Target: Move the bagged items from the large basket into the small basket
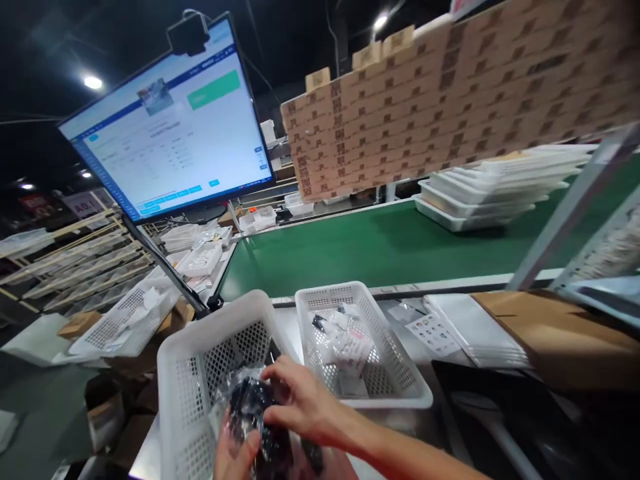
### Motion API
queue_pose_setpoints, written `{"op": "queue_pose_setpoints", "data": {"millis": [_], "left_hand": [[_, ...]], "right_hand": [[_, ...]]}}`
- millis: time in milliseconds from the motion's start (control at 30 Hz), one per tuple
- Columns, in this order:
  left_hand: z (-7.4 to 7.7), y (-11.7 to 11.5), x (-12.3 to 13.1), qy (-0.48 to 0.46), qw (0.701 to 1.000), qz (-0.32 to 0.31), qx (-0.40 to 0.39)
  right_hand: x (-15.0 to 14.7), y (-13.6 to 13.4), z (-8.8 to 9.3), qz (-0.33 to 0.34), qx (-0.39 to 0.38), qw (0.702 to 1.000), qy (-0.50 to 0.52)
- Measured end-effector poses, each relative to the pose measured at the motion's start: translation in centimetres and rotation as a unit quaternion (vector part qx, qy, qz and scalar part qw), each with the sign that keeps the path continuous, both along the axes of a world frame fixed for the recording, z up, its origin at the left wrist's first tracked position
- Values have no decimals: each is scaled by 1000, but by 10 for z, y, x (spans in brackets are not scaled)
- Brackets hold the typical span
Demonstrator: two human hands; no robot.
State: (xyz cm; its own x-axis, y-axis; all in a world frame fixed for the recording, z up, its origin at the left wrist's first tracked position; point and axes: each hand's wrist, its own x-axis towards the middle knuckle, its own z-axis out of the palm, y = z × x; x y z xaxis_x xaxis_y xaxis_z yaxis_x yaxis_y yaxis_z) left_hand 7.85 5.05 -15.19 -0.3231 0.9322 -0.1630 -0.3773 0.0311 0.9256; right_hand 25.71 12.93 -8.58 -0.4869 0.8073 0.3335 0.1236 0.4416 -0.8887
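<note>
Green conveyor belt (350,250) ahead, monitor (170,120) upper left, cardboard boxes (450,93) stacked above belt. Near white perforated basket (183,400), far white perforated basket (325,297) with small packets (345,343) inside. Clear plastic bag (247,407) with black items held over near basket's edge. Right hand (300,393) half closed on top of bag, left hand (235,457) half closed under it

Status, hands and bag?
Left hand, right hand gripping clear plastic bag of dark items. Near white perforated basket alongside, second basket beyond.
</note>
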Motion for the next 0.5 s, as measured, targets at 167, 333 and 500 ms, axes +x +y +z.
{"op": "queue_pose_setpoints", "data": {"millis": [167,333,500], "left_hand": [[7,-5,20,-53,998,19,-18],[15,-4,20,-116,992,45,-29],[17,-9,14,-134,989,43,-47]], "right_hand": [[-5,1,1,44,-188,966,169],[7,8,12,82,-271,905,316],[57,44,22,-34,-154,947,280]]}}
